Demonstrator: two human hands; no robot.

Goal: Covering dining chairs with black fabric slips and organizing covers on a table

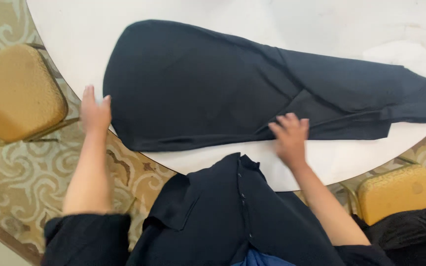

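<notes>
Both hands are in view from above, with a round white tabletop (351,29) ahead of them. A large black garment (198,83) lies spread flat across that tabletop, reaching from just beyond the left hand to well past the right hand, where it narrows and runs out toward the table's far right edge.

Left hand (94,112): open, fingers extended and held together, palm down. It rests at the rim of the tabletop, its fingertips touching or just beside the rounded left end of the garment; actual contact cannot be confirmed. Nothing is clasped.

Right hand (290,137): open, fingers spread, slightly blurred. It lies flat on the near hem of the garment, pressing on the cloth where a fold forms a creased seam just ahead of the fingertips. It grips nothing.

Between the forearms hangs the person's own dark buttoned clothing (232,216), overlapping the near rim of the tabletop.

Outboard of the left hand stands a yellow padded chair (18,91); a second yellow chair (395,189) stands beside the right forearm. Patterned carpet (20,182) lies beneath both.
</notes>
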